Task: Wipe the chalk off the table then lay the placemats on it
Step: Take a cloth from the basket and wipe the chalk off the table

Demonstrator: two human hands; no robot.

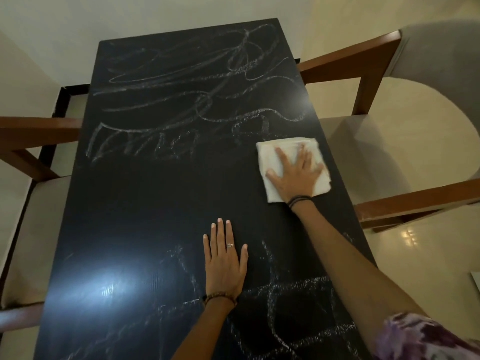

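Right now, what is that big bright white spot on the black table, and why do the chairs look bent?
Head view: the bright spot is glare, a light reflecting off the shiny table, and it washes out the chalk there. Head view: the wide-angle lens curves the chairs and table edges. Head view: the right hand on the cloth looks slightly smeared; the left hand is sharp.

Purple patterned sleeve (426,336), ring (230,245), wristbands (298,200)

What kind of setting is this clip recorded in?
Probably a home dining area. A long dark table stands between upholstered wooden chairs on a glossy tiled floor. The right hand presses a white cloth on the chalked top.
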